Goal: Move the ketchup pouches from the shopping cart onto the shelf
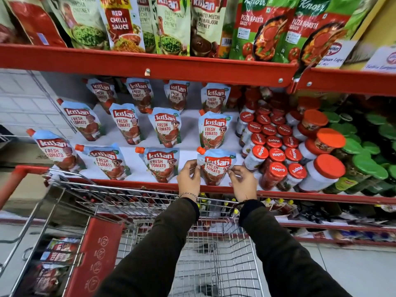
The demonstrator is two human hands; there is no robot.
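Observation:
A blue-and-red ketchup pouch (215, 166) with an orange cap stands upright at the front right of the white shelf (132, 155). My left hand (188, 179) pinches its left edge and my right hand (243, 182) pinches its right edge. Several more ketchup pouches (161, 163) stand in rows to the left and behind it. The wire shopping cart (205, 254) is below my arms, and its main basket shows only bare mesh. More pouches (57, 256) lie low at the left, beside the cart's red panel.
Red-lidded jars (276, 155) crowd the shelf right of the held pouch, with green-lidded jars (368, 151) farther right. The red shelf lip (128, 185) runs along the front. The upper shelf (150, 65) carries chutney and sauce pouches. Lower shelves hold more goods.

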